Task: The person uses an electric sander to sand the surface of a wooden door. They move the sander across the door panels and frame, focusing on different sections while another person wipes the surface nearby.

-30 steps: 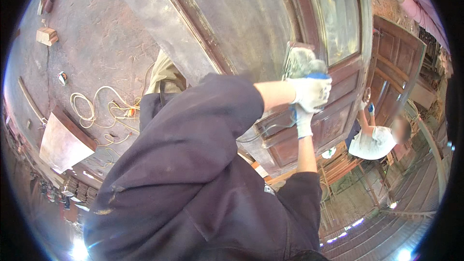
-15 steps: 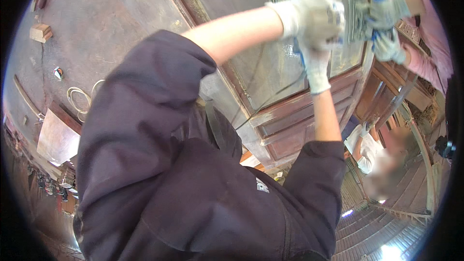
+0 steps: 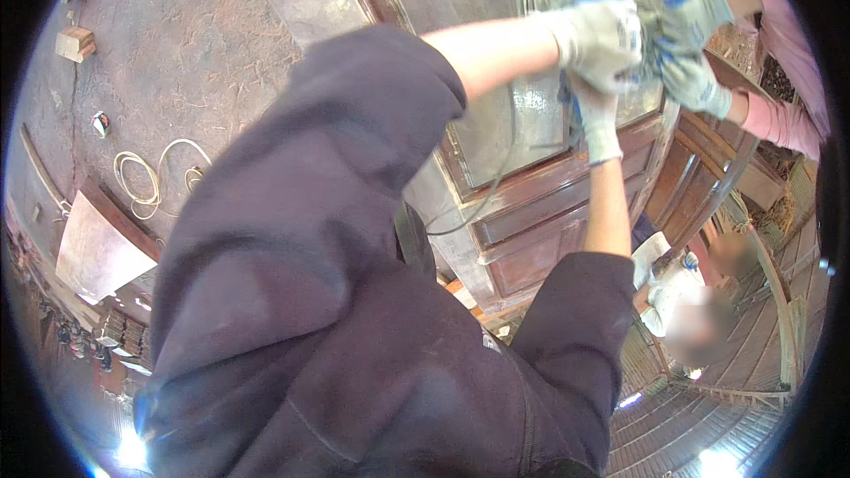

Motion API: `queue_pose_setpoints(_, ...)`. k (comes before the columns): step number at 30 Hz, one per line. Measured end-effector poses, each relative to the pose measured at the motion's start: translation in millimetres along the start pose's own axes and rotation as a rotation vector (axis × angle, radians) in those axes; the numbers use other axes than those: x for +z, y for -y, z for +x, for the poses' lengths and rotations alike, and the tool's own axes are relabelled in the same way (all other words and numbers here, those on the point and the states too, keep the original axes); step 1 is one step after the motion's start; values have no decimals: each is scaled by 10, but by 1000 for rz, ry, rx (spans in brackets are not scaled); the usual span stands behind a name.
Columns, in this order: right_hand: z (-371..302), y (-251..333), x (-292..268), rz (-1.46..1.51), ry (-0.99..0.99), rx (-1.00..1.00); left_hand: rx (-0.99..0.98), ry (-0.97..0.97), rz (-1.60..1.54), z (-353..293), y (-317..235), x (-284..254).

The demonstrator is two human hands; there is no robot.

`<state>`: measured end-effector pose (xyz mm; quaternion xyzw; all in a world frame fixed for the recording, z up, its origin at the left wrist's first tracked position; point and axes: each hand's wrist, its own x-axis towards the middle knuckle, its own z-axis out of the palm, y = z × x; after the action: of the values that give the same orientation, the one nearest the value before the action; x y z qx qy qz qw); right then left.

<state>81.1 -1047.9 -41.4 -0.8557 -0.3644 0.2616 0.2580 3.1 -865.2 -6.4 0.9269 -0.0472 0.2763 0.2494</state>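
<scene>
Both my hands wear white knitted gloves with blue patches and are close together over a brown panelled wooden door (image 3: 531, 221). My left hand (image 3: 602, 42) is closed, blurred, over a mostly hidden object. Just below it, my right hand (image 3: 595, 115) has its fingers curled around something that I cannot make out. A dark thin cord (image 3: 496, 190) runs across the door from near my right hand toward my waist. Beside my hands, at the right, another person's gloved hands (image 3: 695, 53) with pink sleeves reach in; whether they touch mine cannot be told.
On the floor at left lie a wooden block (image 3: 75, 44), a coiled pale hose (image 3: 137, 181), a small round item (image 3: 100, 124) and a curved sheet (image 3: 97, 243). A person in white (image 3: 677, 301) is at lower right, near more wooden panels (image 3: 677, 177).
My hands have moved right, nearer the other person's gloved hands. The cord now bows in a lower curve, and the view has shifted slightly.
</scene>
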Motion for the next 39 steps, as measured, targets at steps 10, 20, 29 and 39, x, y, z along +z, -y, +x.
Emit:
queue_pose_setpoints(10, -2577, -1144, -225, -262, 131, 398, 120, 44, -253, -641, -2078, 1037)
queue_pose_setpoints(20, -1929, -96, 137, -238, 150, 116, 87, -191, -153, -1081, -1465, 436)
queue_pose_setpoints(29, 508, 1201, 567, -376, 122, -227, -198, -93, 177, -634, 659, -857)
queue_pose_setpoints(39, 868, 1675, 812, -265, 42, -82, -212, -260, 262, -707, 959, -979)
